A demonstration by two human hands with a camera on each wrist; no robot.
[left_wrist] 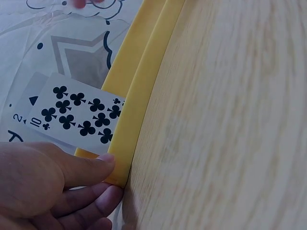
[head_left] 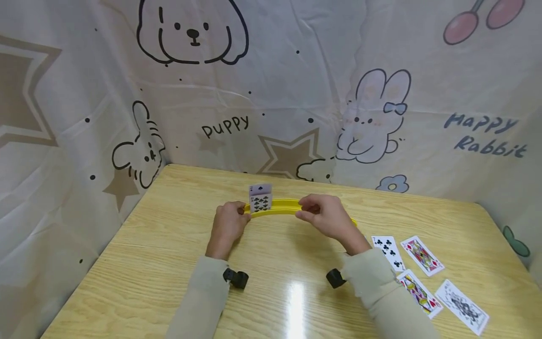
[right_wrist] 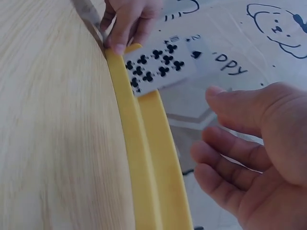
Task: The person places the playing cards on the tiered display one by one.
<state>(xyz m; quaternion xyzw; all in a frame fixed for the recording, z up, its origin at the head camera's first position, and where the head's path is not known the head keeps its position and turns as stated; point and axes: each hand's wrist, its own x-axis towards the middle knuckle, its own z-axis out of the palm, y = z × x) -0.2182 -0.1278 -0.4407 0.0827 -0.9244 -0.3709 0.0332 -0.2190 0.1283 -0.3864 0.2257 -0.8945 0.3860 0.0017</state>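
Table (head_left: pixel 148 273): pale wood grain, filling the lower frame; bright glare at bottom centre.
Loose cards, four, lower right of the frame: a card with a dark grey figure (head_left: pixel 461 306); a red-suit court card (head_left: pixel 417 292), partly behind the right sleeve (head_left: pixel 372 278); a clubs card (head_left: pixel 387 252); a red-suit court card, diamond-marked (head_left: pixel 422 255), uppermost of the group.
Curtain (head_left: pixel 279 103): light cloth backdrop behind the table, creased, across the upper frame; printed with animals, stars, "puppy" and "Happy Rabbit".
Left hand (head_left: pixel 228 228): centre of the frame, slightly left; thumb and fingers pinching the near end of the holder.
Right hand (head_left: pixel 328 214): right of centre; thumb and curved fingers spread apart, nothing held; in the right wrist view, just beside the holder with a visible gap.
Yellow card holder (head_left: pixel 281 212): one, curved and grooved, on the table at mid-frame, between and partly behind the hands.
Contents: ten of clubs (head_left: pixel 260 203), upright near the left end; two of spades (head_left: pixel 260 189), directly behind, its top edge showing higher.
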